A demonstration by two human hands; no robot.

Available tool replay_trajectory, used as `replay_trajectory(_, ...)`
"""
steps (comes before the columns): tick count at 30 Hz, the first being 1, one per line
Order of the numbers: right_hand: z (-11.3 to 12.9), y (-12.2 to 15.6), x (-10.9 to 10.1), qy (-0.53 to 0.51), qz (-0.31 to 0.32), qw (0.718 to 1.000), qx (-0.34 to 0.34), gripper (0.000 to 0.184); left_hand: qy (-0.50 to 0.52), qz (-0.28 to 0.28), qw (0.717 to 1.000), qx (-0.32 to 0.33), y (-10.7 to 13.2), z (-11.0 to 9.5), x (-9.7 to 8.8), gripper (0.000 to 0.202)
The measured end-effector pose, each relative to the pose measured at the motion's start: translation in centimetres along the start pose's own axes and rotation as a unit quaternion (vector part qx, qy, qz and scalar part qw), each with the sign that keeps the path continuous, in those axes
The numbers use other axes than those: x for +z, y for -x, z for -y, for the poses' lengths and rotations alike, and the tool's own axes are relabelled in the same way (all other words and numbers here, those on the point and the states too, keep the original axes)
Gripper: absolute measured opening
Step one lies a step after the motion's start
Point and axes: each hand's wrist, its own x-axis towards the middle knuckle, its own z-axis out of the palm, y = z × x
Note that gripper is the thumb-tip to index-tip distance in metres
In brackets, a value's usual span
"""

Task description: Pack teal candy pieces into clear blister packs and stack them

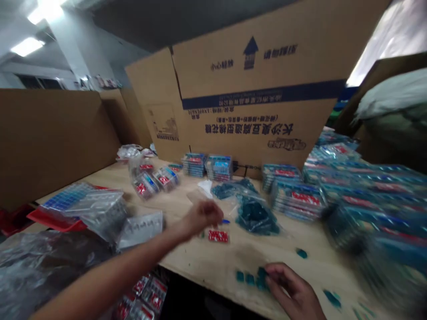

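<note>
My left hand reaches out over the wooden table, fingers closed around a small clear packet with a red label and a blue bit at its fingertips; motion blur hides the exact grip. My right hand rests at the table's near edge, fingertips pinched on small teal pieces lying in a short row. A clear bag of teal pieces lies just beyond my left hand.
Stacks of blue and red packets crowd the right side and the back. A large printed cardboard box stands behind. Plastic bags and a red tray sit at left. Loose teal pieces dot the table.
</note>
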Motion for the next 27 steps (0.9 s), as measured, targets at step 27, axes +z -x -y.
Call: replay_trajectory(27,-0.9,-1.6,5.8,0.283,0.19,0.923,-0.181,0.01,-0.226,-0.021,0.97,0.085,7.3,15.2,4.4,0.017)
